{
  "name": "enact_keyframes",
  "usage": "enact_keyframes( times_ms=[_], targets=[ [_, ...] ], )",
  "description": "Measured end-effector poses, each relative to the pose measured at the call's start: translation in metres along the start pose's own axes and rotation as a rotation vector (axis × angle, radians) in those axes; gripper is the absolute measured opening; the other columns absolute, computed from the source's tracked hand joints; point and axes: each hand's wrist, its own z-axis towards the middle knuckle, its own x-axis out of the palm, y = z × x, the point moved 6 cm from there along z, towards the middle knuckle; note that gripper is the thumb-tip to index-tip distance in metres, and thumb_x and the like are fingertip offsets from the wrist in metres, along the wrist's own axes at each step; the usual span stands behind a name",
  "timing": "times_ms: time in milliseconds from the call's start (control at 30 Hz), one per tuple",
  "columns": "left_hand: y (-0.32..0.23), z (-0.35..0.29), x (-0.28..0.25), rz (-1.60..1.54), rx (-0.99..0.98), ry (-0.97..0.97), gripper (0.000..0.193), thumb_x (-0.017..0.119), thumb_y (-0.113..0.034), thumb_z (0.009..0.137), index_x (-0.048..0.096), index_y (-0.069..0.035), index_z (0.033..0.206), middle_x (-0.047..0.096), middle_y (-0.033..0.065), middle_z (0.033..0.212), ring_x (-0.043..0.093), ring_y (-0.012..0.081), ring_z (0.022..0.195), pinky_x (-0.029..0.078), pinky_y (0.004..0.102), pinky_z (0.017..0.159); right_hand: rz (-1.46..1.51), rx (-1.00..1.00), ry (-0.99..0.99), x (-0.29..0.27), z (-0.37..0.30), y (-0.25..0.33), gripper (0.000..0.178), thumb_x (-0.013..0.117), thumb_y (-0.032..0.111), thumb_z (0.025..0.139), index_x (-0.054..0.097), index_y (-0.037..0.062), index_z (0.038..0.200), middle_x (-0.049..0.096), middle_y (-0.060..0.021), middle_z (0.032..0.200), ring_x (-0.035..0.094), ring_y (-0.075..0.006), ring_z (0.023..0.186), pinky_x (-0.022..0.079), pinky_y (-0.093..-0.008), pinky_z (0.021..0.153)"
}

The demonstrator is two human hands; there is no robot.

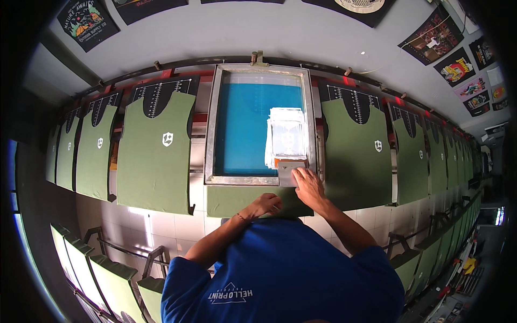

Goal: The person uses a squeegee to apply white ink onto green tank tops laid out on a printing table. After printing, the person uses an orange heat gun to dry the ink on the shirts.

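Squeegee (287, 171), a flat grey metal plate with an orange strip, sits at the near edge of the screen frame (209, 134), towards its right corner. The right hand (308, 184) has its grip closed on the plate's right side; the left hand (266, 204) is curled over soft green fabric (231, 200), its contents impossible to tell. Ragged white ink (287, 134) streaks the smooth blue mesh (245, 129) inside the scuffed, rectangular metal frame.

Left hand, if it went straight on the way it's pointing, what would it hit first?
Most likely the right hand, gripping the grey squeegee, though depth is unclear and the left hand might pass beneath.
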Motion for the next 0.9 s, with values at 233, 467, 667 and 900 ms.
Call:
enact_keyframes(
  times_ms=[233,467,667,900],
  targets=[
    [0.021,0.060,0.014,-0.833,-0.023,-0.143,0.031,0.055,-0.033,0.099,0.059,-0.002,0.095,0.062,0.0063,0.085,0.060,0.0190,0.077,0.052,0.0320,0.072,0.048,0.059,-0.001,-0.032,0.081,-0.035,0.014,0.066,0.007,0.072,0.065,0.0003,0.085,0.063,-0.0152,0.087,0.063,-0.0323,0.080,0.053,-0.0413,0.073],
    [0.013,0.049,0.016,-0.691,-0.046,-0.220,0.033,0.055,-0.036,0.099,0.059,-0.003,0.097,0.061,0.0056,0.086,0.059,0.0165,0.078,0.051,0.0297,0.071,0.057,0.018,-0.210,-0.049,0.185,-0.079,0.015,0.060,0.005,0.075,0.067,0.0016,0.087,0.066,-0.0164,0.092,0.065,-0.0345,0.087,0.053,-0.0423,0.076],
    [0.008,0.044,0.015,-0.635,-0.045,-0.250,0.033,0.055,-0.035,0.099,0.060,-0.003,0.097,0.063,0.0055,0.086,0.061,0.0158,0.078,0.051,0.0285,0.070,0.059,0.012,-0.207,-0.037,0.188,-0.081,0.022,0.059,0.001,0.075,0.068,0.0002,0.094,0.067,-0.0169,0.093,0.065,-0.0346,0.088,0.053,-0.0408,0.081],
    [0.008,0.045,0.016,-0.624,-0.021,-0.257,0.037,0.054,-0.038,0.099,0.060,-0.002,0.099,0.063,0.0059,0.087,0.062,0.0166,0.077,0.051,0.0292,0.069,0.047,0.041,-0.129,-0.007,0.086,-0.043,0.021,0.066,-0.001,0.070,0.066,0.0018,0.091,0.064,-0.0126,0.090,0.063,-0.0294,0.087,0.053,-0.0383,0.078]
  ],
)
